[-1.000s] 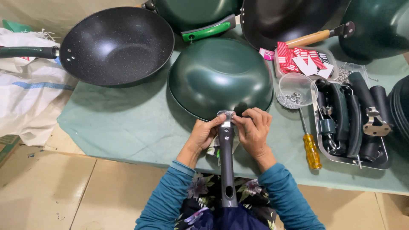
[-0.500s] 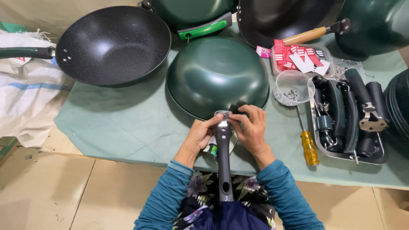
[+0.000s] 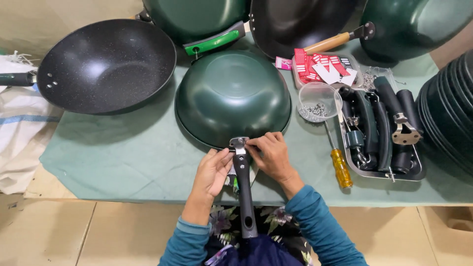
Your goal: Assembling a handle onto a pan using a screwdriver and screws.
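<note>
Fingers (image 3: pixel 260 143) of the right hand (image 3: pixel 272 156) pinch at the metal bracket (image 3: pixel 238 143) where the black handle (image 3: pixel 244 189) meets the rim of the upturned green wok (image 3: pixel 231 96), closed on that joint. The left hand (image 3: pixel 213 172) curls against the handle from the other side, its fingers bent around the upper part of the grip. That wok sits bottom-up in the middle of the worktop (image 3: pixel 123 152), on the green cloth, and its handle points straight back toward the person.

Over to the containers now. Just right of the wok stands a clear plastic cup (image 3: pixel 319 101) with a small heap of silvery screws in the bottom. Behind it, a shallow clear tray (image 3: pixel 325 66) holds red and white paper labels in a loose pile. Further right, a metal tray (image 3: pixel 382 133) is packed with dark handles lying side by side, with metal brackets among them. A yellow-handled screwdriver (image 3: pixel 339 165) lies on the cloth between cup and metal tray, touching neither hand.

At the left, a black speckled wok (image 3: pixel 106 64) rests right way up, nothing inside it. More green and black pans crowd the far edge.
</note>
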